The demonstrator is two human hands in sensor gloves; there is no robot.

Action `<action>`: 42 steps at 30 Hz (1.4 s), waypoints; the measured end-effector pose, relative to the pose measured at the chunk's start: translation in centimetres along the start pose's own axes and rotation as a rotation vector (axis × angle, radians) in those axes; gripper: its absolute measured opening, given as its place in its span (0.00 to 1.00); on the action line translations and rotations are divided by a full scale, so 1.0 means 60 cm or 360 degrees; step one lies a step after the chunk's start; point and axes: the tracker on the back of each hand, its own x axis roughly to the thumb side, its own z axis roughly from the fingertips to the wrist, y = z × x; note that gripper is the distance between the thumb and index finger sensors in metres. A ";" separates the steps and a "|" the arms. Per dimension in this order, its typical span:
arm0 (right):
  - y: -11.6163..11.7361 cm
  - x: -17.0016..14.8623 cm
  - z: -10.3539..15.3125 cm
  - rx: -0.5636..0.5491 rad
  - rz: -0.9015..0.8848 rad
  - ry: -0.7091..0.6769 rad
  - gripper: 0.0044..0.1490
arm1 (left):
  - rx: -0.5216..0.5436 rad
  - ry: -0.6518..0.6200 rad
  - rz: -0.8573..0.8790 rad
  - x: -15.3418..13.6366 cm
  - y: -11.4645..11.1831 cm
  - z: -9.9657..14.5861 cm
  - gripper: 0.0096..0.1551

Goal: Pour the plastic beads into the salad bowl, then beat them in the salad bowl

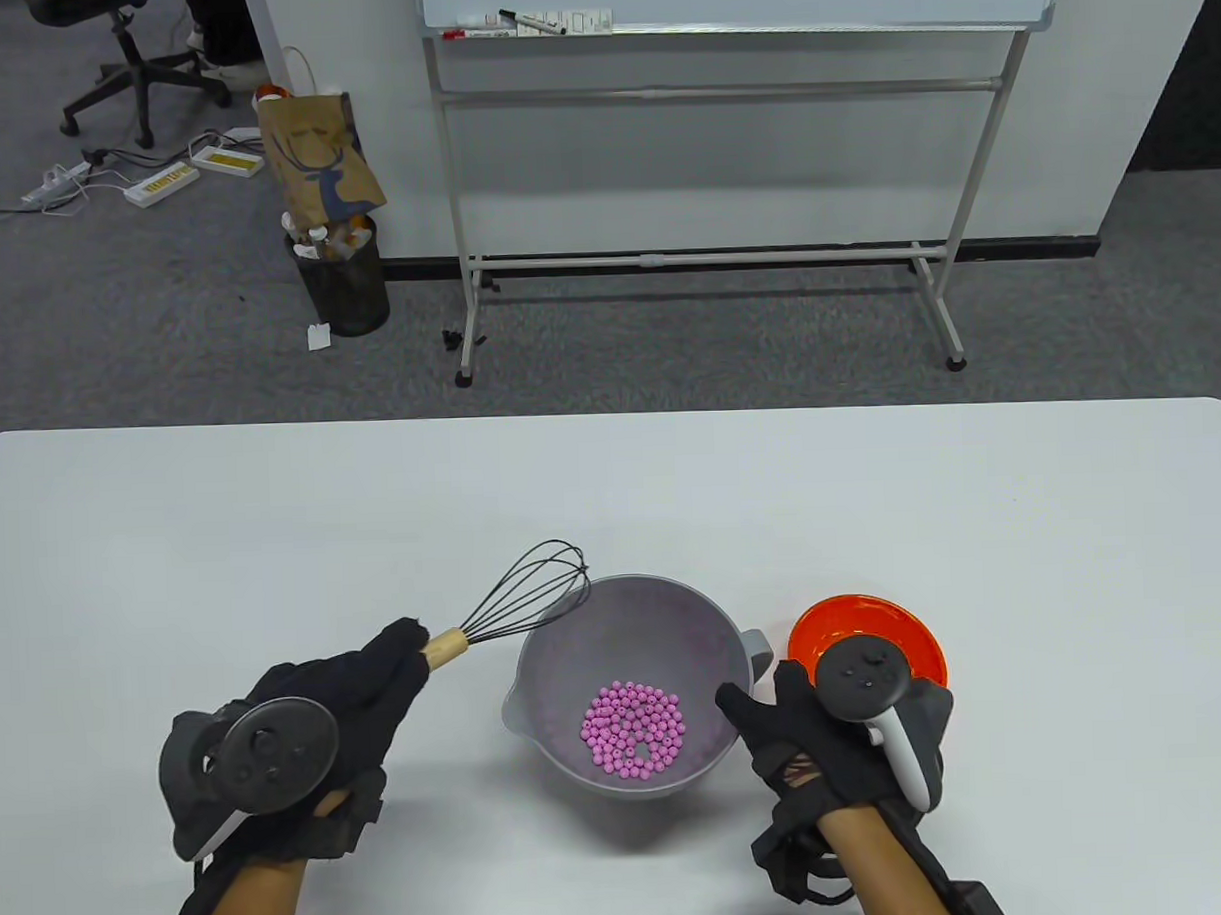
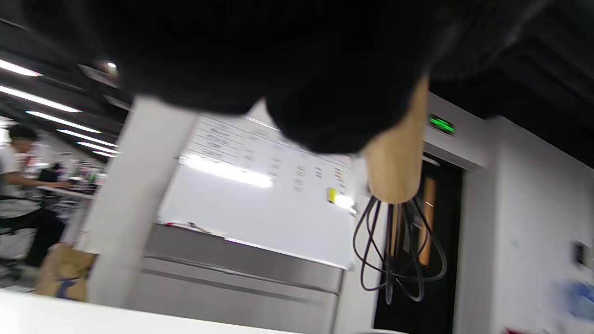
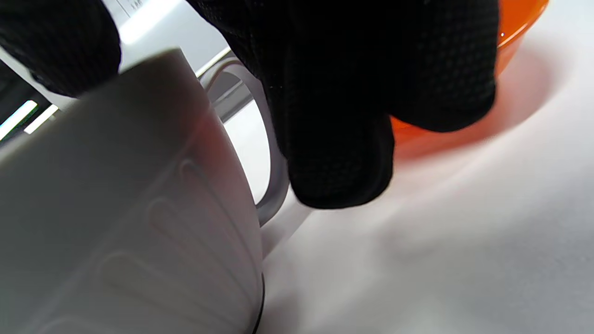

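the left hand's fingers [image 1: 383, 666] are curled round the wooden handle of the whisk [image 1: 521, 606], its wires over the far-left rim of the grey salad bowl [image 1: 717, 644]; the right hand [image 1: 830, 730] sits beside the bowl's handle, its grasp hidden. the pink beads [image 1: 632, 729] already lie in the bowl, the orange dish [image 1: 856, 624] just right of it, so beating seems next: dip the wires in. bare table lies around.

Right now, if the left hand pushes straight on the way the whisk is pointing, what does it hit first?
Probably the far-left rim of the grey salad bowl. The left hand grips the whisk aimed up and right, its wire head already at that rim. Height is unclear, so the wires may pass just above it.
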 end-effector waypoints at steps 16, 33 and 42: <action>0.030 0.018 -0.041 0.0036 -0.0050 0.0149 0.35 | -0.0218 -0.0249 -0.0351 0.099 -0.115 -0.038 0.21; 0.032 0.019 -0.040 0.0015 -0.0032 0.0143 0.35 | -0.0455 -0.0180 0.0109 0.093 -0.145 -0.034 0.23; 0.032 0.019 -0.040 0.0021 -0.0031 0.0141 0.35 | -0.0250 -0.0111 -0.0234 0.101 -0.150 -0.029 0.22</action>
